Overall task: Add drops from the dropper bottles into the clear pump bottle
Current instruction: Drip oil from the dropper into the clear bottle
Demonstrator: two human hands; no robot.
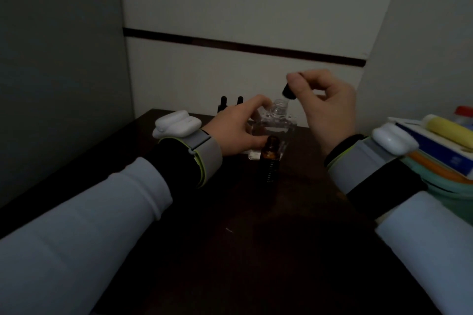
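Nearest the camera, two pale sleeves (84, 225) are seen reaching forward over a dark table (256, 250); a grey strap with a white device on top is worn on the left wrist (207, 156) and on the right wrist (358, 163). Just beyond the straps, a small amber bottle (270, 161) is stood upright on the table between the two hands, its mouth uncapped; it is set directly in front of the clear pump bottle (279, 123), though whether the two touch cannot be told. The clear pump bottle is stood upright near the back of the table with its threaded neck open at the top; it is gripped from the left by the left hand (238, 130), whose fingers are curled over its shoulder and whose thumb lies against its near side. The right hand (330, 107) is held above and to the right of the neck; a black dropper (365, 92) is pinched by the bulb between thumb and forefinger, tilted, its lower end just at the neck's rim; the remaining fingers are loosely curled. Behind the left hand, two black dropper tops (224, 101) are seen side by side against the wall; a dark stripe (243, 46) is run across that wall. At the right edge, a stack of coloured items (440, 158) is piled.
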